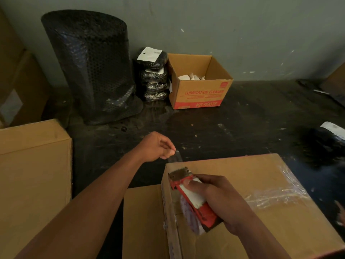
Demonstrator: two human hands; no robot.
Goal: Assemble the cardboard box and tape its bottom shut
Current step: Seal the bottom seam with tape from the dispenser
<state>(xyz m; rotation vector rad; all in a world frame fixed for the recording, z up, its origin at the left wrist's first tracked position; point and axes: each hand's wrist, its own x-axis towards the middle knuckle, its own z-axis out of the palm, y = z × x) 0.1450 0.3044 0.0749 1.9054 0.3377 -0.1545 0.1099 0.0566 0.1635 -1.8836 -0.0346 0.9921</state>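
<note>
Cardboard box (261, 217) at lower right of view, resting on dark tabletop (233, 128), broad panel facing up. Crinkled clear tape (276, 193) already across right part of that panel. Red tape dispenser (194, 199) lying on box near left edge, serrated metal blade end pointing away from camera. Right hand (220, 199) wrapped around dispenser body, grip closed on it. Left hand (158, 146) just beyond box's far left corner, above tabletop, thumb and fingertips pinched on free end of clear tape strip (175, 157); strip stretched between pinch and dispenser blade. Flat cardboard sheet (143, 221) directly left of box, touching its side. Second plain carton (33, 174) at left edge of view, well apart. At back, against wall: roll of black bubble wrap (91, 66) standing upright, stack of black-wrapped parcels (155, 79) with white labels beside it, then open carton marked LUBRICATION CLEANER (201, 90) containing white scraps.
</note>
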